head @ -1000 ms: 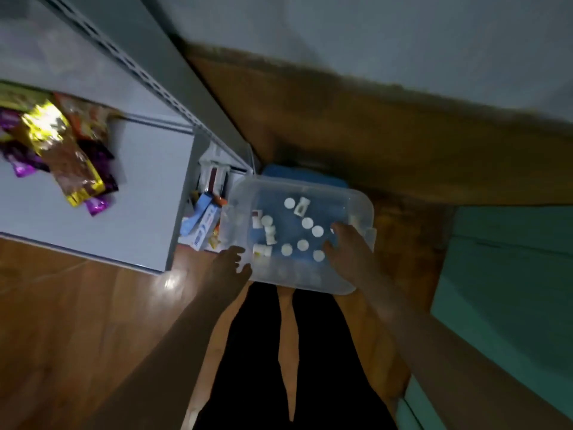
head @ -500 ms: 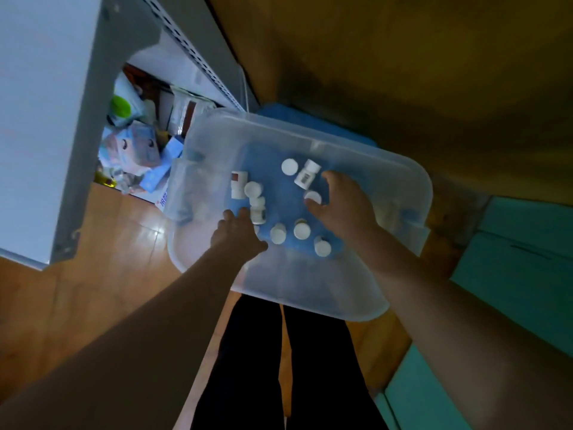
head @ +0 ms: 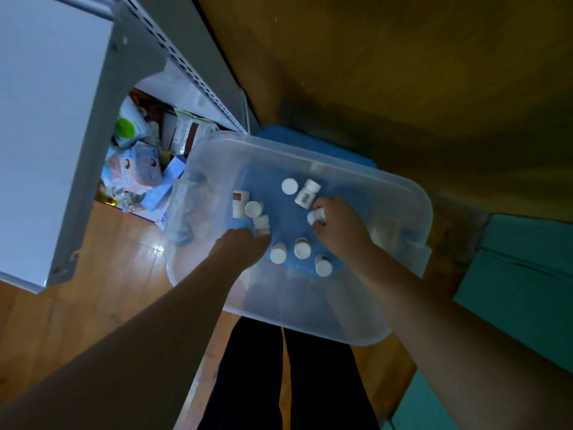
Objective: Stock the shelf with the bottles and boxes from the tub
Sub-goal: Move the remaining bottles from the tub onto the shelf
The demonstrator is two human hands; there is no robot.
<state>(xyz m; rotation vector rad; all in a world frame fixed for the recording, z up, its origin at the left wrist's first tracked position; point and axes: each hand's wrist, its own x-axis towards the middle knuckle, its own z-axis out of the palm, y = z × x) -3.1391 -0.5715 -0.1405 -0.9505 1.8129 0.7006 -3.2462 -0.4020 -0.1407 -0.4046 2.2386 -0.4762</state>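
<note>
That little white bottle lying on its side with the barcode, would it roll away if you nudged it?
Probably: the barcode bottle looks round and lies on its side on the tub's flat floor, so a nudge could roll it. It seems small, so likely light. Its smooth plastic may be a bit slippery.

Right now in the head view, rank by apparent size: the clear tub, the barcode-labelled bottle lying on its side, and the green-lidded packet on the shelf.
1. clear tub
2. green-lidded packet
3. barcode-labelled bottle, unsure against the packet.

It looks like a small shop or store room, because a grey metal shelf rack (head: 130,97) with rows of holes holds a pile of packets and boxes (head: 139,169) above a wooden floor (head: 102,299).
</note>
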